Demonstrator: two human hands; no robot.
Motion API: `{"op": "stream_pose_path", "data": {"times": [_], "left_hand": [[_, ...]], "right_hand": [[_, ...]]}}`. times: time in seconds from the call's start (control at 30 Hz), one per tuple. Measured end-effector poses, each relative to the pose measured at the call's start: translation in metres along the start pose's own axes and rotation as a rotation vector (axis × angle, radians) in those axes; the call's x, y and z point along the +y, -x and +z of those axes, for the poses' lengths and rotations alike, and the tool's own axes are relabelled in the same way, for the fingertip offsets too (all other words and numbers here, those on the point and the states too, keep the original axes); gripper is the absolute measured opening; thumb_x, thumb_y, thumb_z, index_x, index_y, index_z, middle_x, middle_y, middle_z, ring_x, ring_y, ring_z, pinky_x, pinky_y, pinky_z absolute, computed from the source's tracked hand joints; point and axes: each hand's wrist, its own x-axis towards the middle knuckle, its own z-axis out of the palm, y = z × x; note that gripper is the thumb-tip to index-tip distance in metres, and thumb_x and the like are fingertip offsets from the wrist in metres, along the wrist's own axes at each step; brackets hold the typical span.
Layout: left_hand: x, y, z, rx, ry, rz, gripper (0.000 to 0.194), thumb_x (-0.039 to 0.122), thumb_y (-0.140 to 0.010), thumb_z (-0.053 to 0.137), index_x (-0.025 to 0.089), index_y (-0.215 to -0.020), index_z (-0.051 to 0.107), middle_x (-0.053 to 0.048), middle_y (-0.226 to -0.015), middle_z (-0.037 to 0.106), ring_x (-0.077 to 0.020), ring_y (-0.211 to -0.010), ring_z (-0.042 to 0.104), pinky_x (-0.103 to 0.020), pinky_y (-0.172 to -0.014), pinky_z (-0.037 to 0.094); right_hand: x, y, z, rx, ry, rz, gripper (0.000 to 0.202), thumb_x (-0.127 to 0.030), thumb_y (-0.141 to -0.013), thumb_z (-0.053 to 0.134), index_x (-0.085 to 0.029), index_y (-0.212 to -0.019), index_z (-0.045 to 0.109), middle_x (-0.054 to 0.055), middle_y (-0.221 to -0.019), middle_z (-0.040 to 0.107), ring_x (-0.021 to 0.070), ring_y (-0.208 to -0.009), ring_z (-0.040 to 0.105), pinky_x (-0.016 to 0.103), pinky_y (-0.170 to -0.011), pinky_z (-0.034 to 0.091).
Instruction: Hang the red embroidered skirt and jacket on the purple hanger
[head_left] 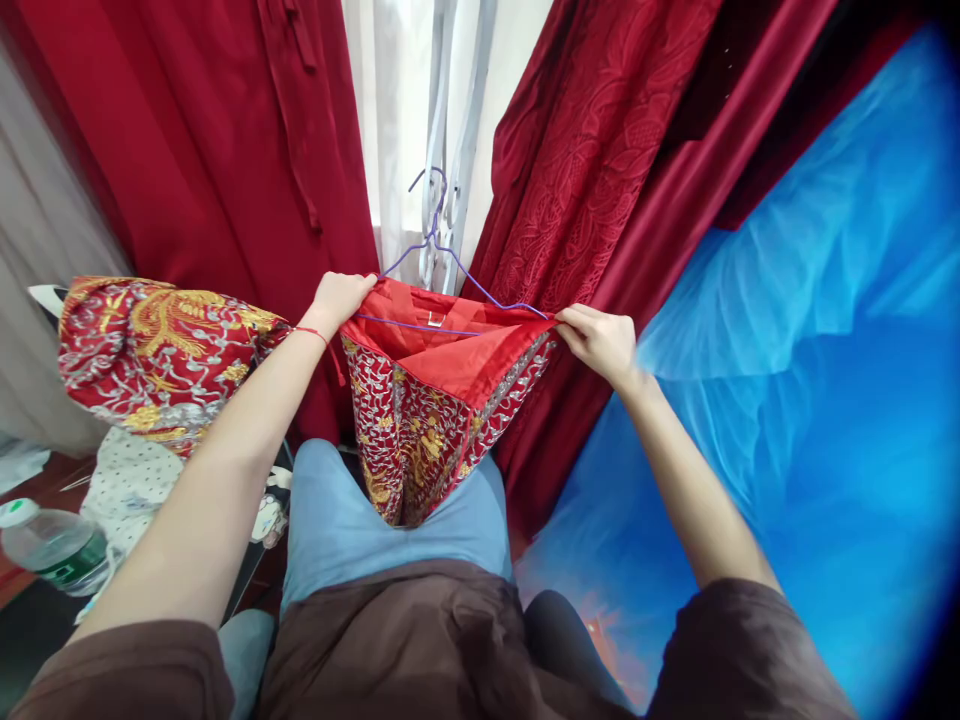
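A red skirt-like garment (427, 430) with silver and gold embroidery hangs between my knees, its plain red lining turned up at the top edge. My left hand (343, 298) is closed on the left end of that edge; a thin red string circles the wrist. At the opposite end, my right hand (600, 338) pinches the other corner, so the edge is stretched between both hands. A purple wire hanger (433, 238) sits at the opening, its lower bar crossing the lining and its hook pointing up. My fingertips cover the hanger's two ends.
Another embroidered red garment (161, 350) lies bundled at left, above a dotted white cloth (124, 490). Near it stands a clear bottle (56, 550) with a green label. Dark red curtains (187, 130) flank white uprights ahead. Blue printed fabric (840, 400) spreads along the right.
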Motion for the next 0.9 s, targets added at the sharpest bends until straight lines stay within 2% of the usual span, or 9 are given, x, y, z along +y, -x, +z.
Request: {"op": "stream_pose_path", "data": {"times": [0.13,0.23,0.3,0.43,0.5,0.63,0.73,0.8,0.9], "left_hand": [[0.003,0.003,-0.009,-0.050,0.007,-0.020,0.044,0.021,-0.099,0.027,0.012,-0.131,0.056,-0.026,-0.112,0.071,-0.0348,-0.103,0.070,-0.041,-0.081,0.046],[0.003,0.009,-0.017,-0.098,0.000,-0.056,0.045,0.024,-0.101,0.027,0.012,-0.136,0.053,-0.026,-0.113,0.071,-0.0340,-0.104,0.070,-0.041,-0.084,0.046],[0.003,0.012,-0.021,-0.118,0.011,-0.076,0.047,0.027,-0.101,0.029,0.012,-0.140,0.050,-0.026,-0.114,0.071,-0.0342,-0.106,0.069,-0.041,-0.086,0.046],[0.009,0.014,-0.025,-0.118,0.059,-0.104,0.048,0.030,-0.101,0.031,0.013,-0.141,0.051,-0.026,-0.117,0.069,-0.0358,-0.110,0.067,-0.043,-0.088,0.046],[0.012,0.014,-0.025,-0.108,0.081,-0.109,0.048,0.030,-0.100,0.031,0.012,-0.140,0.053,-0.026,-0.116,0.068,-0.0367,-0.110,0.067,-0.044,-0.088,0.047],[0.015,0.015,-0.025,-0.092,0.135,-0.117,0.048,0.031,-0.100,0.033,0.014,-0.140,0.053,-0.025,-0.115,0.069,-0.0384,-0.108,0.067,-0.045,-0.087,0.048],[0.017,0.017,-0.027,-0.091,0.173,-0.142,0.045,0.030,-0.100,0.035,0.017,-0.138,0.055,-0.023,-0.115,0.069,-0.0369,-0.109,0.067,-0.045,-0.088,0.048],[0.019,0.019,-0.029,-0.087,0.194,-0.163,0.044,0.030,-0.099,0.037,0.017,-0.137,0.056,-0.022,-0.115,0.069,-0.0360,-0.109,0.066,-0.044,-0.089,0.048],[0.023,0.026,-0.030,-0.079,0.232,-0.222,0.043,0.030,-0.100,0.036,0.015,-0.135,0.056,-0.023,-0.115,0.069,-0.0356,-0.110,0.066,-0.044,-0.090,0.048]], "right_hand": [[-0.029,-0.039,0.008,0.059,0.031,0.044,0.034,-0.033,-0.101,0.037,-0.021,-0.108,0.068,0.010,-0.101,0.069,0.0249,-0.093,0.060,0.030,-0.062,0.034],[-0.051,-0.070,0.026,0.068,0.035,0.013,0.033,-0.028,-0.100,0.035,-0.018,-0.113,0.064,0.016,-0.114,0.063,0.0311,-0.106,0.053,0.036,-0.076,0.041],[-0.058,-0.083,0.043,0.057,0.037,-0.009,0.034,-0.026,-0.099,0.033,-0.016,-0.117,0.060,0.019,-0.125,0.057,0.0346,-0.114,0.048,0.043,-0.087,0.040],[-0.056,-0.088,0.076,0.001,-0.021,-0.006,0.039,-0.019,-0.096,0.027,-0.009,-0.122,0.054,0.023,-0.125,0.056,0.0361,-0.114,0.047,0.051,-0.094,0.036],[-0.056,-0.084,0.085,-0.031,-0.048,-0.030,0.041,-0.019,-0.093,0.031,-0.006,-0.125,0.052,0.024,-0.123,0.057,0.0362,-0.112,0.048,0.053,-0.095,0.035],[-0.074,-0.085,0.086,0.013,-0.076,-0.056,0.059,-0.025,-0.085,0.044,-0.001,-0.139,0.041,0.029,-0.138,0.046,0.0396,-0.122,0.042,0.056,-0.099,0.032],[-0.099,-0.099,0.083,0.041,-0.093,-0.074,0.070,-0.030,-0.085,0.049,-0.005,-0.148,0.033,0.028,-0.147,0.038,0.0399,-0.126,0.039,0.057,-0.101,0.031],[-0.115,-0.112,0.083,0.037,-0.111,-0.060,0.070,-0.035,-0.086,0.053,-0.011,-0.149,0.035,0.026,-0.149,0.036,0.0401,-0.124,0.041,0.057,-0.099,0.033],[-0.131,-0.130,0.091,0.029,-0.164,0.022,0.052,-0.044,-0.091,0.055,-0.017,-0.135,0.056,0.023,-0.146,0.037,0.0405,-0.121,0.043,0.057,-0.094,0.038]]}}
